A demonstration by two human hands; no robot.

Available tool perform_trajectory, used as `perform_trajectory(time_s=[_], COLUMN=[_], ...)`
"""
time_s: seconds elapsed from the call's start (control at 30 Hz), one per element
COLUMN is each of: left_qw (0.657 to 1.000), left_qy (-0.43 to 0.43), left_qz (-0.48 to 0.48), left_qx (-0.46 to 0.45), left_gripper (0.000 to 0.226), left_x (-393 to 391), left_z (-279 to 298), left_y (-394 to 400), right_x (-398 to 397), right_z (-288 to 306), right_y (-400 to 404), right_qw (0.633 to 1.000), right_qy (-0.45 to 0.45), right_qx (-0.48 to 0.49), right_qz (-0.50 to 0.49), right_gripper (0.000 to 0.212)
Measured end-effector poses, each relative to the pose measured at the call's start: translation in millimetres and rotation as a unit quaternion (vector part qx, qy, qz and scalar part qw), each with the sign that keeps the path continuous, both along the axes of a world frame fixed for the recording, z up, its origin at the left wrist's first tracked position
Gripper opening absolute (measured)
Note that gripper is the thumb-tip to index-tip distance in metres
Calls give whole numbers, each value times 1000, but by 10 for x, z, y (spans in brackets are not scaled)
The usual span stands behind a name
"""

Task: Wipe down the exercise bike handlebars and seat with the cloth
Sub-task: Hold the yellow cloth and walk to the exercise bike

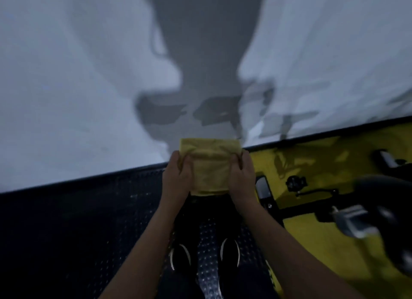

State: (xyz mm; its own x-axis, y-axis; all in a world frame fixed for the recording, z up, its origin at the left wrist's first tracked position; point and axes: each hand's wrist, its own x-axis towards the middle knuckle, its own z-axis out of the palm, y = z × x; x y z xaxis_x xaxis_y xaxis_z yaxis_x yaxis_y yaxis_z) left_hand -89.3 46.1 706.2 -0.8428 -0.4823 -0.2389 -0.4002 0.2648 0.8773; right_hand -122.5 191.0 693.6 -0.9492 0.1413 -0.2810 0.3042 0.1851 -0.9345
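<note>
The yellow cloth sits folded in the middle of the frame, held out in front of the body, the left hand pinching its left edge and the right hand its right edge, fingers of both curled over the top corners and clamped on the fabric. It touches nothing of the exercise bike, which lies well apart at the lower right. From here the likely trouble is a loose fold: if either grip slackens on the way over, the cloth may fall open or drop onto the dark studded floor mat and pick up grit. The light is dim and the bike is smeared with blur and cut by the right edge, so I cannot tell handlebars from seat; a pedal seems to show, little else. The pale wall above carries only a shadow.
</note>
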Motion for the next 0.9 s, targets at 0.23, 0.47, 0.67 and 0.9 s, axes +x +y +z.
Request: perform_trajectory(time_s=[0.23, 0.47, 0.67, 0.9], left_qw=[992, 972, 951, 909], left_qy=[100, 163, 193, 231], left_qz=[-73, -166, -241, -345], left_qx=[-22, 30, 34, 45], left_gripper=[17, 22, 18, 23], left_x=[-414, -743, -791, -795], left_z=[1250, 2118, 2603, 3051], left_y=[443, 1131, 2167, 3917], right_x=[-277, -271, -78, 220], right_z=[1225, 2205, 2750, 3077], right_y=[550, 1285, 2306, 4013], right_qw=[994, 976, 952, 923], right_qy=[86, 188, 239, 275], right_qx=[-9, -3, 26, 51], right_qz=[-64, -108, -189, -264], right_gripper=[28, 24, 28, 27])
